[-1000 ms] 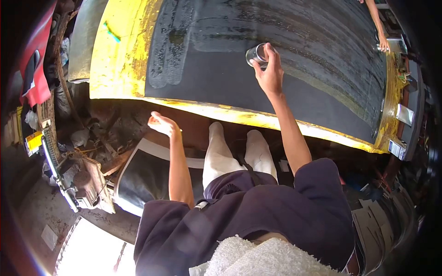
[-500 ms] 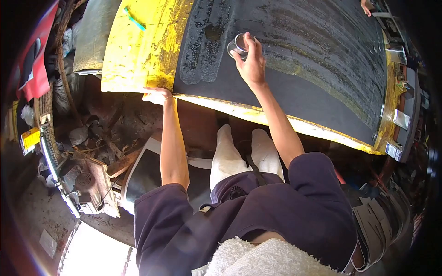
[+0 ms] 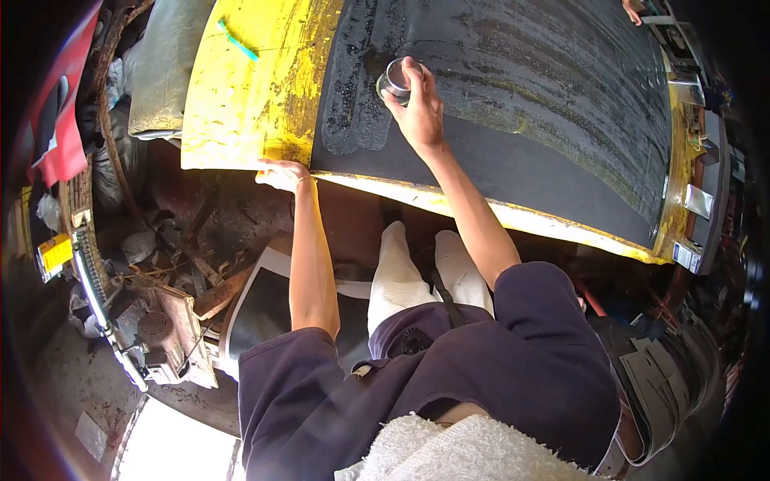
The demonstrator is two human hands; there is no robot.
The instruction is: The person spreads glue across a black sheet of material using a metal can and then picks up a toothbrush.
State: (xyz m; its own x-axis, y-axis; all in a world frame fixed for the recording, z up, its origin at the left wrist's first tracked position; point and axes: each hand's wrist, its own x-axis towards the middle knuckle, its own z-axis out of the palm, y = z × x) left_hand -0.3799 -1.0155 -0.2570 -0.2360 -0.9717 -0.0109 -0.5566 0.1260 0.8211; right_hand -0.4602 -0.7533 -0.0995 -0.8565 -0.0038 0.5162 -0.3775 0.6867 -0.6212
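My right hand (image 3: 419,104) is closed around a round, see-through cup (image 3: 395,82) with a shiny rim. It is over the wet, streaked part of a black sheet (image 3: 513,156), which lies across a curved yellow table (image 3: 249,112). My left hand (image 3: 282,173) grips the near edge of that table, close to the sheet's left border. A small orange patch shows at its fingertips, too small to name. The contents of the cup cannot be made out.
A thin turquoise strip (image 3: 238,40) lies on the yellow surface. At the far right edge are a silver tin (image 3: 699,201) and another person's hand (image 3: 632,11). Scrap wood (image 3: 164,325) clutters the left floor; curved grey sheets (image 3: 658,393) are stacked at right.
My right hand has moved a little to the left over the black sheet with the cup. My left hand keeps its place on the table edge while the view shifts slightly.
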